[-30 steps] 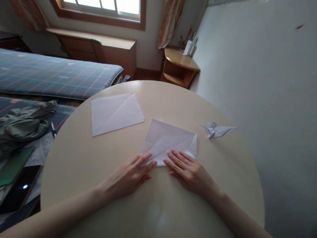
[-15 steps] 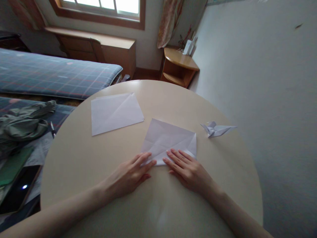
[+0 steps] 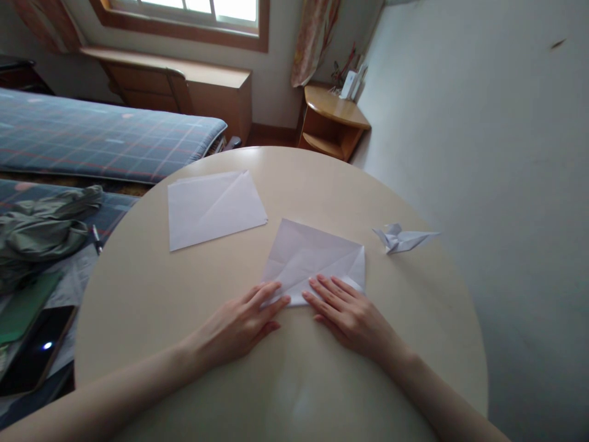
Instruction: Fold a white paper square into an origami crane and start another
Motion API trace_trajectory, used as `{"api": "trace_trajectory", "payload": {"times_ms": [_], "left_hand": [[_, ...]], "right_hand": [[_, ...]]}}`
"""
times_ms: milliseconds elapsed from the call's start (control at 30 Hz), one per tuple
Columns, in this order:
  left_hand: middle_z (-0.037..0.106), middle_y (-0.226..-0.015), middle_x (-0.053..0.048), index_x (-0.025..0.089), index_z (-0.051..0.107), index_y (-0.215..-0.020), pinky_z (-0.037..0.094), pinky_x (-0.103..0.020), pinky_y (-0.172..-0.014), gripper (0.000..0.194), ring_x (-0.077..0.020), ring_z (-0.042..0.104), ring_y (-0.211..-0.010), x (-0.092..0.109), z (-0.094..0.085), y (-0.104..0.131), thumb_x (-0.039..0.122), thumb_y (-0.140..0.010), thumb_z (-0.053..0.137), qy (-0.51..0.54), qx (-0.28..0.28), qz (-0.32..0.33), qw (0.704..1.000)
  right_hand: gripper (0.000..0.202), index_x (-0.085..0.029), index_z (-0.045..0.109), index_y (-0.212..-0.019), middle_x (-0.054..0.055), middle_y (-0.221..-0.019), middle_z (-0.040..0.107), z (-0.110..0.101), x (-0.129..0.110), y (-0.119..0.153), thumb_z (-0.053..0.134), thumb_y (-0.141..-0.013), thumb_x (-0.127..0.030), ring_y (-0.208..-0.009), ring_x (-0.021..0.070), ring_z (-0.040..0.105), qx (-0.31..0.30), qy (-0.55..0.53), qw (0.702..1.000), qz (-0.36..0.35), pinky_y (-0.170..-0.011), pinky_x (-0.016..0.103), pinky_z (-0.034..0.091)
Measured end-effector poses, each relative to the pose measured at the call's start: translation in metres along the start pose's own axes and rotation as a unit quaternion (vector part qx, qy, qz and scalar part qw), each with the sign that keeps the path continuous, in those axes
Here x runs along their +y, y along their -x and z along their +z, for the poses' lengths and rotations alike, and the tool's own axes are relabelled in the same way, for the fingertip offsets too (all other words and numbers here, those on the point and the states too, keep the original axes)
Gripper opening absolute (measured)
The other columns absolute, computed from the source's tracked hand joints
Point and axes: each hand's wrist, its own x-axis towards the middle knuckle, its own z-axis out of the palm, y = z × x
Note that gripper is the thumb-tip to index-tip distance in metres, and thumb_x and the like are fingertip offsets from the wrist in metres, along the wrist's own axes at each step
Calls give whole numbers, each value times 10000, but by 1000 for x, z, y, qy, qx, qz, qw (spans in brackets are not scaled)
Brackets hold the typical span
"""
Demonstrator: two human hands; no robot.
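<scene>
A creased sheet of white paper (image 3: 317, 255) lies in front of me, with its near edge folded over. My left hand (image 3: 248, 319) rests at the sheet's near left corner, fingers apart and tips on the paper. On the near right part of the fold, my right hand (image 3: 345, 310) lies flat with its fingers stretched out. The paper under both hands is partly hidden. To the right of the sheet stands a folded white paper crane (image 3: 402, 239). A stack of white paper (image 3: 216, 212) with a diagonal crease on top lies at the back left.
Everything sits on a round cream table (image 3: 184, 294). Beyond its left edge are a phone (image 3: 37, 350), a green folder (image 3: 27, 307), a pen (image 3: 97, 239) and crumpled grey-green cloth (image 3: 46, 227). A white wall (image 3: 483, 153) borders the right side.
Both hands keep the same place on the folded sheet. The whole view has shifted very slightly; nothing else visibly differs.
</scene>
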Motion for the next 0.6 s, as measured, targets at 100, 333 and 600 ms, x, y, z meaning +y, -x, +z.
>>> {"api": "trace_trajectory", "payload": {"times_ms": [100, 333, 600], "left_hand": [[482, -1249, -140, 152, 456, -1262, 537, -376, -853, 349, -238, 503, -1122, 1, -1, 0, 263, -948, 350, -4, 2, 1, 1000], [482, -1251, -137, 158, 450, -1272, 539, -365, -848, 354, -229, 504, -1118, 0, -1, -1, 257, -946, 355, -5, -8, -3, 1000], [518, -1272, -126, 56, 471, -1252, 421, -395, -1002, 371, -254, 456, -1187, 24, -3, 1, 205, -914, 434, -135, 57, 36, 989]], "right_hand": [[349, -150, 537, -1231, 120, -1278, 538, -3, -1, -2, 421, -919, -255, -1204, 253, 474, -10, -4, 1000, 6, -951, 432, 455], [344, -144, 559, -1208, 128, -1250, 562, -5, -3, -4, 408, -926, -270, -1175, 262, 503, -9, -2, 1000, 7, -931, 432, 469], [341, -146, 581, -1183, 128, -1234, 574, -3, -4, -4, 396, -928, -278, -1150, 267, 526, -4, 5, 1000, 6, -924, 439, 473]]}}
